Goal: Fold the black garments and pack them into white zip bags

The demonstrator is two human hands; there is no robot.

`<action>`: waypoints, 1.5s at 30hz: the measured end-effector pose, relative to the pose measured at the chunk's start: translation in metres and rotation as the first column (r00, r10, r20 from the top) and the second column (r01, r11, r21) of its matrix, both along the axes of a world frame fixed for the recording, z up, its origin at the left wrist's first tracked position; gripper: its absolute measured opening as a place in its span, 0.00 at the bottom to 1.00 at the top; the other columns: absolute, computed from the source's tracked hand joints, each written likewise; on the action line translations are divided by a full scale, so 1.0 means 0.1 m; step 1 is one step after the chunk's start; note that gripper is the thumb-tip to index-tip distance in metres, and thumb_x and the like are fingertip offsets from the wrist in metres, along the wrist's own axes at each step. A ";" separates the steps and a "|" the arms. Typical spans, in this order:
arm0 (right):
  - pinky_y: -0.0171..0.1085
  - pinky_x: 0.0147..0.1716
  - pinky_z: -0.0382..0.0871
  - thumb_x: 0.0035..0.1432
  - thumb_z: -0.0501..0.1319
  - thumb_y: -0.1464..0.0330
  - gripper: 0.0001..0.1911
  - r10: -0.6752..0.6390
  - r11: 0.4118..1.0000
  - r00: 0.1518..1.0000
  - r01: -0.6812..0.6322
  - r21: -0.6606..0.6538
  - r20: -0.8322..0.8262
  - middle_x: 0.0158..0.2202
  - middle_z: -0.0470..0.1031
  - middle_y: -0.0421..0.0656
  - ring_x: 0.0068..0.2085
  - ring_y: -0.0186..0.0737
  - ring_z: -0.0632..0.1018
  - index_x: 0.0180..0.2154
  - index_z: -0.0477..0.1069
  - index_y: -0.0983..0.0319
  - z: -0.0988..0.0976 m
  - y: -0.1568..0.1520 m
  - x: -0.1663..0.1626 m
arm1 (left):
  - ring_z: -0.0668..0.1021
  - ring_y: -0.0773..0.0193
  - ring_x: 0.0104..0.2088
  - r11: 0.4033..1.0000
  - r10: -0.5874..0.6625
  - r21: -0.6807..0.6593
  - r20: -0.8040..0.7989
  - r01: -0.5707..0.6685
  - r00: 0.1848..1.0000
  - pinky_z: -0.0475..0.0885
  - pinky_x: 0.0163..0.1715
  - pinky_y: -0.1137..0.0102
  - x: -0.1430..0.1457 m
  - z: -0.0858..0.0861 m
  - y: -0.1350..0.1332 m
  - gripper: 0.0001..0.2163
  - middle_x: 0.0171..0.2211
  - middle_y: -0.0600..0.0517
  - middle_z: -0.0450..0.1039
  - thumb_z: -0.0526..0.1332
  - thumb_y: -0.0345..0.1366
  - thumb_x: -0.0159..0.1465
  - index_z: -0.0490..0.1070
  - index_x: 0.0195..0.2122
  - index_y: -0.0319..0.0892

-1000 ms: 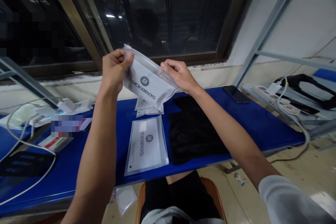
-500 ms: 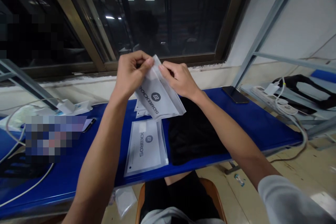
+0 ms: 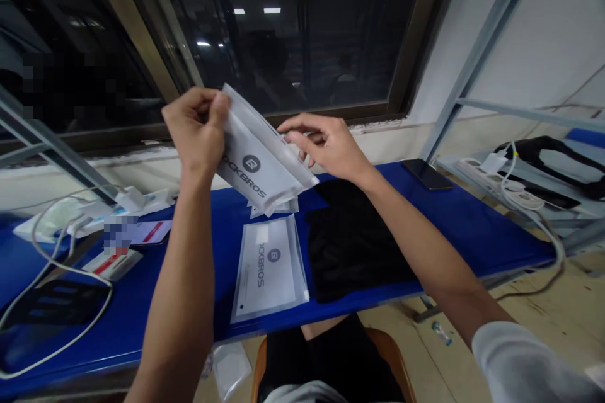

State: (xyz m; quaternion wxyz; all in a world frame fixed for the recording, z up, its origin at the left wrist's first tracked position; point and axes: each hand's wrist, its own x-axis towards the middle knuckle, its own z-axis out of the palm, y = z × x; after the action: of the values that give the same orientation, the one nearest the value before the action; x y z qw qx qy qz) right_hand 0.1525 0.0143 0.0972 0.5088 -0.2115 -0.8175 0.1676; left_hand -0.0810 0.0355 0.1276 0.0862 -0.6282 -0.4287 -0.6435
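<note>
My left hand point(image 3: 201, 129) pinches the upper left corner of a frosted plastic zip bag point(image 3: 265, 157) printed with ROCKBROS and a round logo. The bag hangs tilted above the table. My right hand point(image 3: 328, 141) is at the bag's upper right edge, thumb and fingers apart and loosely bent; whether the fingertips touch the edge is unclear. Below lies a second ROCKBROS zip bag point(image 3: 271, 271), flat, with a white slider at its right corner. More bags point(image 3: 283, 206) lie partly hidden behind the raised one. A folded black cloth point(image 3: 359, 245) lies under my right forearm.
The blue table point(image 3: 467, 233) runs along a window ledge. A dark phone point(image 3: 426, 174) rests at the back right. Power strips point(image 3: 151, 198) and white cables are at the left, near a black object point(image 3: 51, 302). Metal posts point(image 3: 477, 56) stand at both sides.
My left hand has moved left and slightly up with the zip bag, apart from my right hand. My right hand has loosened its pinch on the bag's edge.
</note>
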 end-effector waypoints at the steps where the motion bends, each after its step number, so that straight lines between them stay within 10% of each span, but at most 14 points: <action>1: 0.36 0.36 0.73 0.67 0.59 0.57 0.16 0.008 1.000 1.000 -0.008 0.001 0.024 0.42 0.81 0.42 0.37 0.37 0.79 0.46 0.78 0.59 -0.01 0.00 -0.03 | 0.77 0.66 0.32 1.000 -0.016 -0.022 -0.039 0.015 0.999 0.67 0.28 0.67 0.07 0.00 -0.04 0.11 0.29 0.56 0.77 0.62 0.47 0.65 0.75 0.34 0.46; 16: 0.37 0.37 0.76 0.59 0.66 0.63 0.11 0.052 0.997 0.999 -0.051 -0.056 0.013 0.42 0.81 0.43 0.39 0.39 0.80 0.42 0.81 0.60 -0.02 0.09 0.02 | 0.75 0.67 0.27 0.993 -0.044 0.102 -0.064 0.050 0.997 0.67 0.27 0.68 0.19 0.04 -0.17 0.05 0.27 0.56 0.76 0.65 0.36 0.63 0.78 0.31 0.45; 23: 0.36 0.36 0.69 0.54 0.67 0.71 0.08 0.093 0.994 0.929 -0.067 -0.085 0.359 0.27 0.76 0.40 0.34 0.39 0.77 0.23 0.74 0.64 -0.02 0.01 -0.05 | 0.75 0.68 0.28 0.988 -0.113 0.081 -0.192 0.131 0.975 0.66 0.29 0.69 0.41 -0.04 -0.22 0.05 0.27 0.56 0.75 0.64 0.36 0.64 0.78 0.32 0.42; 28: 0.38 0.43 0.70 0.66 0.59 0.64 0.14 -0.109 0.992 0.990 0.114 0.055 -0.092 0.34 0.71 0.40 0.43 0.40 0.76 0.28 0.69 0.62 0.07 0.00 0.06 | 0.71 0.68 0.25 0.999 -0.007 0.034 -0.228 0.015 0.974 0.58 0.26 0.67 0.28 0.10 -0.30 0.07 0.23 0.56 0.67 0.62 0.38 0.65 0.79 0.35 0.44; 31: 0.37 0.43 0.70 0.73 0.49 0.57 0.19 -0.223 0.968 0.865 0.249 -0.001 -0.449 0.33 0.67 0.40 0.44 0.38 0.73 0.31 0.65 0.60 0.13 0.03 0.18 | 0.73 0.64 0.25 0.978 -0.048 -0.207 -0.271 -0.009 0.961 0.56 0.24 0.66 0.10 0.16 -0.44 0.10 0.23 0.54 0.69 0.63 0.45 0.65 0.79 0.37 0.47; 38: 0.37 0.38 0.66 0.71 0.48 0.47 0.25 -0.283 0.927 0.710 0.374 0.005 -0.645 0.27 0.56 0.39 0.35 0.38 0.66 0.28 0.52 0.56 0.18 0.17 0.38 | 0.82 0.50 0.43 0.749 -0.341 -0.657 -0.492 -0.084 0.801 0.75 0.45 0.62 0.01 -0.92 -0.65 0.13 0.41 0.52 0.82 0.56 0.48 0.68 0.79 0.41 0.51; 45: 0.41 0.34 0.64 0.62 0.53 0.38 0.30 -0.235 0.960 0.805 0.280 -0.001 -0.545 0.26 0.56 0.40 0.35 0.43 0.65 0.26 0.52 0.56 0.16 0.12 0.40 | 0.73 0.43 0.57 0.916 -0.080 -0.295 -0.798 -0.272 0.597 0.69 0.55 0.49 0.00 -1.46 -1.41 0.19 0.57 0.42 0.74 0.52 0.43 0.73 0.70 0.61 0.45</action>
State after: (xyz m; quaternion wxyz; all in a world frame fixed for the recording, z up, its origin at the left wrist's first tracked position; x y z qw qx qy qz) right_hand 0.1926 0.0258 0.1131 0.7442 -0.2442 -0.6106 0.1169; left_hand -0.0809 -0.1053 -0.0184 0.1777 -0.8276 -0.4967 -0.1915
